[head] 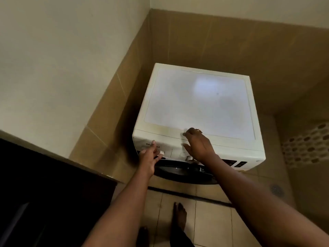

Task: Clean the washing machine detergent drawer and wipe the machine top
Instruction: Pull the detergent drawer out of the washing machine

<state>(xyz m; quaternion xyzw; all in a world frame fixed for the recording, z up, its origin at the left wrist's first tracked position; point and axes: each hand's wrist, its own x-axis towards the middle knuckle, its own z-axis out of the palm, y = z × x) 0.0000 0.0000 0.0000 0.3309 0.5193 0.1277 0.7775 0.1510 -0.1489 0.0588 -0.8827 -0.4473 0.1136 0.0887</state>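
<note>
Fingers (pixel 152 145) of the left hand (pixel 148 157) are laid against the front of the detergent drawer (pixel 142 142). The drawer sits shut and flush at the left end of the front panel of the washing machine (pixel 231 147). Whether the fingers are hooked into the pull recess or only touching it cannot be told. The right hand (pixel 199 145) is rested on the near edge of the machine top (pixel 195 100), its fingers (pixel 188 132) loosely bent and holding nothing, with the thumb down against the panel.

The step in hand is judged to be opening the drawer. The recess should be gripped from below and the drawer drawn straight toward the near side, level and without twisting, so that the runners are not strained. The brace of the right hand on the top is well placed and should keep the cabinet from being shifted by the pull.

The machine is set in a corner: a tiled wall (pixel 110 111) runs close along its left side and another lies just behind its far edge. The dark door (pixel 178 172) bulges out below the drawer. A dark tabletop (pixel 44 175) stands at the near left, so the left elbow has limited room. Open floor (pixel 210 220) lies at the near side, where the feet (pixel 179 216) are placed, and the drawer is best withdrawn that way.
</note>
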